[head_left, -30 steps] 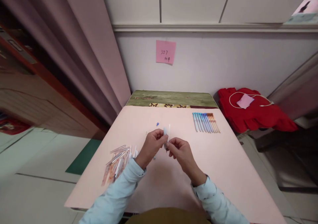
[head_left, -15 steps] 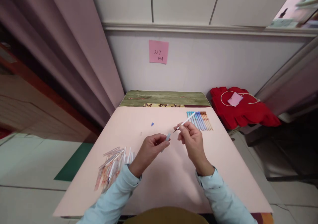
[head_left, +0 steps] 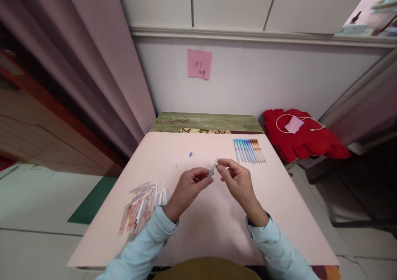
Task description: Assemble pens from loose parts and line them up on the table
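Note:
Both my hands meet over the middle of the pink table (head_left: 201,230). My left hand (head_left: 189,187) pinches the lower end of a pale blue pen barrel (head_left: 212,170) that points up and to the right. My right hand (head_left: 237,180) pinches the barrel's upper end; a thin white refill seems to sit in its fingers, mostly hidden. A tiny blue pen part (head_left: 190,154) lies on the table beyond my left hand. A neat row of finished blue and orange pens (head_left: 249,150) lies at the far right. A loose pile of pen parts (head_left: 142,205) lies near the left edge.
A green patterned surface (head_left: 206,122) adjoins the table's far edge below a wall with a pink sticky note (head_left: 199,64). A red cloth (head_left: 302,137) with a white cable and pink paper lies to the right. Curtains hang at the left.
My right hand held a thin refill up and away from the barrel half a second ago; now it has come back down to the barrel's top end, and the hands touch the same pen.

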Demonstrator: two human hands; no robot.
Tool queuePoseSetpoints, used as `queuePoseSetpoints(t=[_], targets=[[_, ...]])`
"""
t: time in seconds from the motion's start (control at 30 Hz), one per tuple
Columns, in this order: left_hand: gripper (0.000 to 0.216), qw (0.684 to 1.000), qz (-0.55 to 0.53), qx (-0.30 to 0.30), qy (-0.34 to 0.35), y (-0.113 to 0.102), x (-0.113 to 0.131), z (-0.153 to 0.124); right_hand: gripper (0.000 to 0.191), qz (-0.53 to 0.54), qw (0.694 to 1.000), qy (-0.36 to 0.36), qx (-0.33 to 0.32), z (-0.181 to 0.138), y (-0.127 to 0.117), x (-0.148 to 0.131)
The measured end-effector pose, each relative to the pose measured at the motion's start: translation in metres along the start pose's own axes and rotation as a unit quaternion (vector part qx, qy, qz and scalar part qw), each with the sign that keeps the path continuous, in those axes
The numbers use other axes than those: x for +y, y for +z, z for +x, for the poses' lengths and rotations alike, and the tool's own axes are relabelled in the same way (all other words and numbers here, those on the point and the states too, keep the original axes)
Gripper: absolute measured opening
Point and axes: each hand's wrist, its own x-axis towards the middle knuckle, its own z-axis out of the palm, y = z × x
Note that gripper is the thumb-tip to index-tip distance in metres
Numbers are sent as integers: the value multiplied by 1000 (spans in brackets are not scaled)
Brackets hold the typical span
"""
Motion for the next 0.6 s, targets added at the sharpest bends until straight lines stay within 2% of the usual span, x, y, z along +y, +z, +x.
queuePoseSetpoints(t=[0.13, 0.33, 0.43, 0.5, 0.6], targets=[[23, 1000, -7, 12, -9, -1, -1, 1, 33, -4, 1000, 30, -2, -9, -3, 10], [21, 997, -67, 18, -37, 9, -6, -5, 28, 4, 994, 64, -85, -33, 13, 22], [22, 996, -72, 16, -54, 8, -14, -7, 27, -23, 993, 60, -95, -38, 17, 31], [30, 993, -73, 53, -72, -3, -17, -8, 27, -69, 993, 51, -76, -35, 14, 42], [40, 983, -56, 159, -76, -37, -19, -11, 25, -209, 977, 36, -25, -26, 2, 67]])
